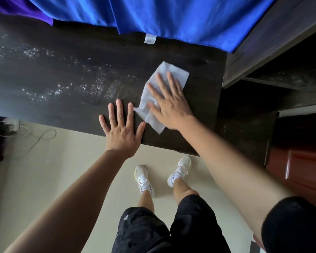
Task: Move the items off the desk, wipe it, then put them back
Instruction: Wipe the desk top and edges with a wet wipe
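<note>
Head camera, looking steeply down: the person leans over a dark wooden tabletop (pixel 62 73) with both hands laid flat on it, fingers straight and spread. The right hand (pixel 169 105) presses palm-down on a white wipe (pixel 173 72), which lies crumpled near the right end of the tabletop; its far corner sticks out past the fingertips and its near corner shows below the wrist. The left hand (pixel 121 128) rests bare on the wood close to the near edge, just beside the wipe, gripping nothing, its thumb almost at the wipe's lower corner. To the left of the hands, wet streaks (pixel 71 84) glisten in bands across the surface.

Blue fabric (pixel 171 15) hangs along the far side and overlaps the back edge of the tabletop, with a small white label (pixel 150 38) at its hem; a purple cloth (pixel 26 10) shows at the top left. A dark wooden shelf unit (pixel 274 42) stands hard against the right end, and a reddish-brown panel (pixel 303 170) sits lower on that side. On the pale floor (pixel 62 170), at the far left, a white charger (pixel 12 123) lies with its cable looping out. Below, the person's white sneakers (pixel 143 178) stand just short of the near edge, under black shorts (pixel 144 230).
</note>
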Tool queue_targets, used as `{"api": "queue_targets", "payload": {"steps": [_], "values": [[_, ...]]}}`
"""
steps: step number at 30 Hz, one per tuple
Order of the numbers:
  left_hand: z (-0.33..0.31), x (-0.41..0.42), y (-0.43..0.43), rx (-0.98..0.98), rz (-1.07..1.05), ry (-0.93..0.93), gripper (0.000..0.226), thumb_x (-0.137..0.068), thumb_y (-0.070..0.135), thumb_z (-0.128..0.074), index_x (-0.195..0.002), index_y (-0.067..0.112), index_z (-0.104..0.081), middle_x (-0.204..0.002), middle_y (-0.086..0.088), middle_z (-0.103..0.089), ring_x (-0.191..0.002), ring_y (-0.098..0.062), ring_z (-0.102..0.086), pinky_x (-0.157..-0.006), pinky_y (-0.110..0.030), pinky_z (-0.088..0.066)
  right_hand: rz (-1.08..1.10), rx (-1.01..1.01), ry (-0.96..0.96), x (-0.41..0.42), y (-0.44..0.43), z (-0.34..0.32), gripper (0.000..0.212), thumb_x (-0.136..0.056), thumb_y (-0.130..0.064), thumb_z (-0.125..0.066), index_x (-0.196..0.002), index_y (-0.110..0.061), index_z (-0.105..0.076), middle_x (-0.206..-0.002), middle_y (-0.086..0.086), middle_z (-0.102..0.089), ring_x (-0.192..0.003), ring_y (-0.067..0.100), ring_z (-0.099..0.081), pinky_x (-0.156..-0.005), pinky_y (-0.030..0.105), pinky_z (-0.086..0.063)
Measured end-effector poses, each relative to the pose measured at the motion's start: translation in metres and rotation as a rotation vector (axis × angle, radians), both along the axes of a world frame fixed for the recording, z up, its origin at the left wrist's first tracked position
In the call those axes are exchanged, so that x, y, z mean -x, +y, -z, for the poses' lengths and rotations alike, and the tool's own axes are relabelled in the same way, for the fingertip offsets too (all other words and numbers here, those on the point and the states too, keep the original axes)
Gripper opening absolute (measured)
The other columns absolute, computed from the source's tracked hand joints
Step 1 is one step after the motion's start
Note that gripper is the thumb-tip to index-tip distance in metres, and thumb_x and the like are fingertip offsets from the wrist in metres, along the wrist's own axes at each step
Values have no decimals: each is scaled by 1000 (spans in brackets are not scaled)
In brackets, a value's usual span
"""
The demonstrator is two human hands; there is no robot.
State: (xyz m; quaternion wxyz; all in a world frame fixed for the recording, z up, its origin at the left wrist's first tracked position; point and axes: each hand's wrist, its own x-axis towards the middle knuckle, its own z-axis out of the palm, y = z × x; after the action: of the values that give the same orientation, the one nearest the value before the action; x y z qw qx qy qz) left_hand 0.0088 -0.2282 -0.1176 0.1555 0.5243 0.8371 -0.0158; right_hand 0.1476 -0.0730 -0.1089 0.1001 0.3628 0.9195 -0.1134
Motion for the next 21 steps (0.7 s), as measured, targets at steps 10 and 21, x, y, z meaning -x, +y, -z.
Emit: {"api": "queue_targets", "payload": {"steps": [10,21], "values": [[-3,-1,1,16,-7,3,75,-96,69,-8,-157,26,1,-165,-5,11,-150,-26,17,-117,-60,7,671,61,-28,-37,83,-6,94,-86,-83,-23,-161,-29,-4,-168,14,10,-150,47,14,-120,56,11],[-1,0,1,-5,-7,-18,71,-98,66,-6,-157,26,0,-165,-5,10,-150,-26,15,-116,-61,7,69,-60,80,-74,-46,6,76,-98,-70,-30,-160,-27,-20,-168,14,-9,-154,43,-2,-123,57,-12]]}}
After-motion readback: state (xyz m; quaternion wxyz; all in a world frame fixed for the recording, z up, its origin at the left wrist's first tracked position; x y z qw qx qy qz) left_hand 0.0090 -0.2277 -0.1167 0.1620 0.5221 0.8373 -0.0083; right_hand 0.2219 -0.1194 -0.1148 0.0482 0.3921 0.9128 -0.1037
